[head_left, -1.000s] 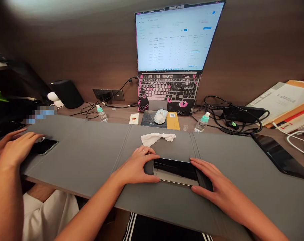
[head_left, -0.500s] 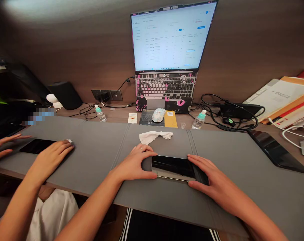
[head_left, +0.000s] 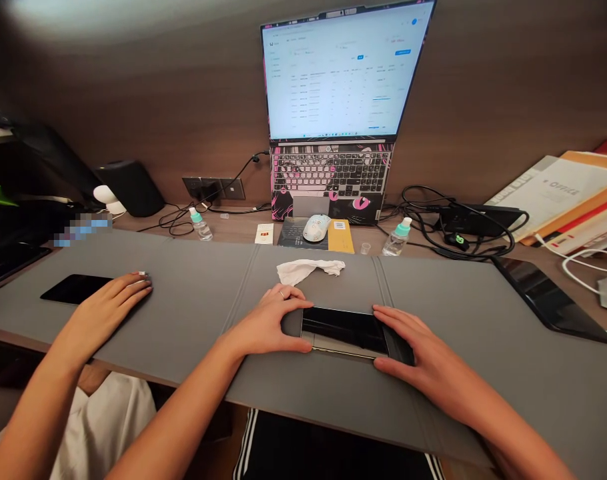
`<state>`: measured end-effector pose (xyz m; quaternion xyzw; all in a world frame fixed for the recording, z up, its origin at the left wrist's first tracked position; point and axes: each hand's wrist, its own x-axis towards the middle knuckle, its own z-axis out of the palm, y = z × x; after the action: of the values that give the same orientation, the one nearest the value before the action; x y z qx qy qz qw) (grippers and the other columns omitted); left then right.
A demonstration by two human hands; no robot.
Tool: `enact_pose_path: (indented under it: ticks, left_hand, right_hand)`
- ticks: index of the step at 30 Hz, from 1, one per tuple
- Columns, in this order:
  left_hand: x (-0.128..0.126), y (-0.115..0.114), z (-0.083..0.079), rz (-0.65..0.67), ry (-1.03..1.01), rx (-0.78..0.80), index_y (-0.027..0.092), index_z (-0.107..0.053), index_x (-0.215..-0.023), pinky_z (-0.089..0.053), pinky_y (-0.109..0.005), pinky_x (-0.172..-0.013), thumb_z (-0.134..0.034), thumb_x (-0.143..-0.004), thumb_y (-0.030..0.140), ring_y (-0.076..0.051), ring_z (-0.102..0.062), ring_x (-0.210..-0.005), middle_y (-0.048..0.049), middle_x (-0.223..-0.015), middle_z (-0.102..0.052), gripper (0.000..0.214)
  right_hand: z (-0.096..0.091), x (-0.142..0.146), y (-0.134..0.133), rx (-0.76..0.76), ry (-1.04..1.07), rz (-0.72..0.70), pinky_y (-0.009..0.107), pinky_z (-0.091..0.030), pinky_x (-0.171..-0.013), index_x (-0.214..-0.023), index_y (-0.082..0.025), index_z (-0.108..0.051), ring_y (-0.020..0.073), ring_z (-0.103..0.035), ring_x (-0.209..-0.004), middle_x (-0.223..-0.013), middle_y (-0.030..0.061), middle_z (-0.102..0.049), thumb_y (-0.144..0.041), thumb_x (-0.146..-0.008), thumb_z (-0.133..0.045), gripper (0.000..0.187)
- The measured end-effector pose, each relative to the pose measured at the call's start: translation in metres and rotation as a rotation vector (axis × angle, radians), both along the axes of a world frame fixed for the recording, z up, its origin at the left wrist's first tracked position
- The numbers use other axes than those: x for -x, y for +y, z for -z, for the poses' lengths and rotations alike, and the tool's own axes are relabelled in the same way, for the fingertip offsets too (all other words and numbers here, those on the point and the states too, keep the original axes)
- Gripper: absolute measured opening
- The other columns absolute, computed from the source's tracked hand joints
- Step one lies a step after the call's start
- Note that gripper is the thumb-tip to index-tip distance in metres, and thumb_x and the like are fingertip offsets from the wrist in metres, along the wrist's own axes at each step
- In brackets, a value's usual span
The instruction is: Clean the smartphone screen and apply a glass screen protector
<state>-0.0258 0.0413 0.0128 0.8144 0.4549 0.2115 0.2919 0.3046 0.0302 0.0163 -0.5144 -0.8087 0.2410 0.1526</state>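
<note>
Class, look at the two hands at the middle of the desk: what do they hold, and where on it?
The left hand and right hand grip a dark phone by its two short ends, flat on the grey mat.

Phone (head_left: 344,331) on desk mat (head_left: 193,300); cloth (head_left: 308,269) behind it, laptop (head_left: 333,133) farther back; second phone (head_left: 73,289) far left.

Grey desk mat (head_left: 183,313) under a glossy black phone (head_left: 344,330). At 12 o'clock from it, a white crumpled cloth (head_left: 308,269). Beyond, a laptop (head_left: 333,170) with pink, black and white cartoon keyboard pattern. 2 clear bottles (head_left: 201,225) have teal caps.
</note>
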Motion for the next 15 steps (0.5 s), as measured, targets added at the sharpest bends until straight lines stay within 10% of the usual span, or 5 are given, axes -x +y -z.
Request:
enact_pose_path:
  ticks: [15]
  left_hand:
    - [-0.0002,-0.0001,0.0003,0.013,0.014,-0.031,0.032,-0.061,-0.136,-0.038,-0.047,-0.115,-0.083,-0.073,0.047,-0.029,-0.046,-0.13,-0.0052,-0.133,-0.054,0.068]
  right_hand:
    - [-0.0018,0.0001,-0.0013,0.009,0.012,0.005,0.054,-0.036,-0.12,-0.148,-0.025,-0.049,0.0339,-0.04,-0.146,-0.159,0.0102,-0.043,-0.061,-0.087,-0.061,0.072]
